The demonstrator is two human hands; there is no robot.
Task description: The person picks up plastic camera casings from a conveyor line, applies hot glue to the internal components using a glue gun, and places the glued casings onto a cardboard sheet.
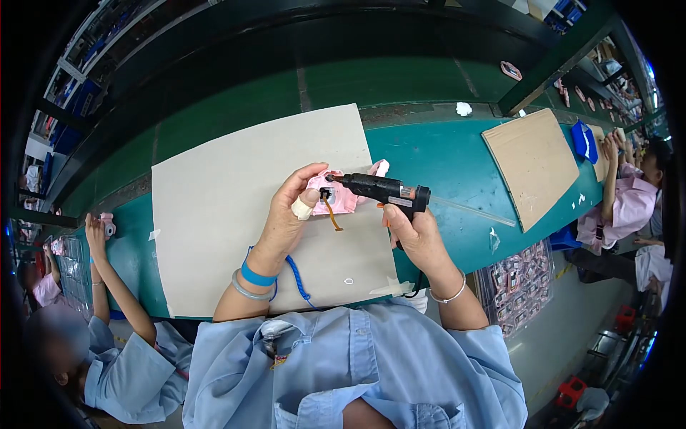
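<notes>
Black glue gun (371, 188) clasped in right hand (416, 230), thumb along grip, nozzle at pink casing (346, 204); pale label (401, 201) unreadable. Left hand (291, 202), thumb wrapped, holds casing's edge over beige sheet (214, 214) on green desk (443, 150).

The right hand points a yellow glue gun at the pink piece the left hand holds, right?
Not quite: the head view shows the glue gun is black, not yellow. The right hand does point it at the pink piece the left hand holds.

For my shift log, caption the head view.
Left hand steadies a pink part while the right hand holds a glue gun against it.
</notes>
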